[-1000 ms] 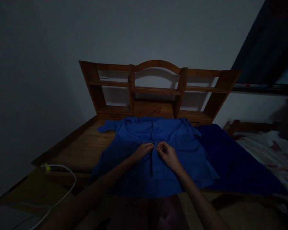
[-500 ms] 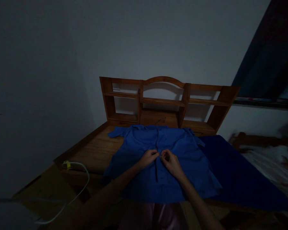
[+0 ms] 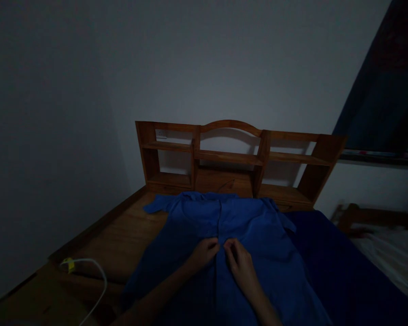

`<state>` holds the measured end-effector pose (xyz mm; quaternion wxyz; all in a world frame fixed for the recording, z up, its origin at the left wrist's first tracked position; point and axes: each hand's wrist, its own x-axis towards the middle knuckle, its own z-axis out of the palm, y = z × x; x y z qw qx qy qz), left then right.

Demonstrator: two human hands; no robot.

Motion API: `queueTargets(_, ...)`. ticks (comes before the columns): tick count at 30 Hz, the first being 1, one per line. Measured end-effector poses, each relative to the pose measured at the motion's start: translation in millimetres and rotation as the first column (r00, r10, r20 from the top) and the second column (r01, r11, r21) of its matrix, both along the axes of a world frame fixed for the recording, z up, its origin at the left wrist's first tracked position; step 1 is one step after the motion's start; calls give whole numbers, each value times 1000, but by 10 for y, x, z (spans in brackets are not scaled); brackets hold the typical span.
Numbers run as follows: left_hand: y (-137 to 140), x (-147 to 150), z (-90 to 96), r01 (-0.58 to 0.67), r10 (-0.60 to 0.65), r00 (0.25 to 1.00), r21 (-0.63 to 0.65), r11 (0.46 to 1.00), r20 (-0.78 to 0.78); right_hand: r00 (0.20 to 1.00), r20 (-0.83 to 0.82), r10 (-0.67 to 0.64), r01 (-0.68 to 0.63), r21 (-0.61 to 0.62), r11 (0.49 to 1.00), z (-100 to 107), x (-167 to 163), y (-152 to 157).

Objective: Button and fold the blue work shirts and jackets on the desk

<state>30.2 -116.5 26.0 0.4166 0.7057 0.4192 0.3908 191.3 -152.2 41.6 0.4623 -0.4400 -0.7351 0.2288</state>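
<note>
A blue short-sleeved shirt (image 3: 255, 226) lies spread out front side up on the bed, its collar end toward the headboard. Its front edges meet in a dark line down the middle. At the left of that line my left hand (image 3: 204, 252) pinches the front edge between thumb and fingers. Just across from it, my right hand (image 3: 240, 262) has thumb and fingertips pressed together on the other front edge. A small gap lies between the two hands. The dim light hides any button in the fingers.
A wooden headboard with shelves (image 3: 229, 157) stands against the wall behind the shirt. Bare bed boards (image 3: 125, 233) show at left, dark blue cloth (image 3: 313, 253) at right. A white cable (image 3: 100, 271) with a yellow tag hangs at lower left. A dark curtain (image 3: 384, 99) hangs at right.
The view has shifted, so bed, shirt and hands appear lower in the picture. My hands, nearly touching before, are now slightly farther apart along the shirt's front opening.
</note>
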Motion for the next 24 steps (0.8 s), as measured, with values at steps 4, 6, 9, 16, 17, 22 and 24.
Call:
queueTargets(4, -13, 14, 21, -38, 39, 998, 20, 999, -43, 1000, 4, -15, 15, -20, 1000, -23, -6, 22)
queueTargets(6, -13, 19, 16, -36, 37, 998, 24, 999, -45, 999, 30, -33, 33, -6, 999, -45, -12, 26)
queueTargets(9, -14, 27, 13, -19, 19, 999, 4, 1000, -28, 990, 119, -74, 73, 8, 997, -78, -28, 23)
queueTargets(16, -29, 38, 52, -3, 2, 999, -6, 1000, -44, 902, 403, -157, 128, 97, 987, -74, -65, -14)
queueTargets(17, -31, 40, 57, 2, -2, 999, -7, 1000, -41, 891, 423, -167, 133, 108, 985, -67, -65, -22)
queueTargets(22, -47, 47, 69, 48, -48, 999, 11, 999, 23, 858, 469, -211, 161, 144, 976, -39, -58, -56)
queueTargets(24, -56, 49, 73, 36, -36, 999, 25, 999, 24, 855, 471, -218, 166, 151, 975, -31, -63, -66)
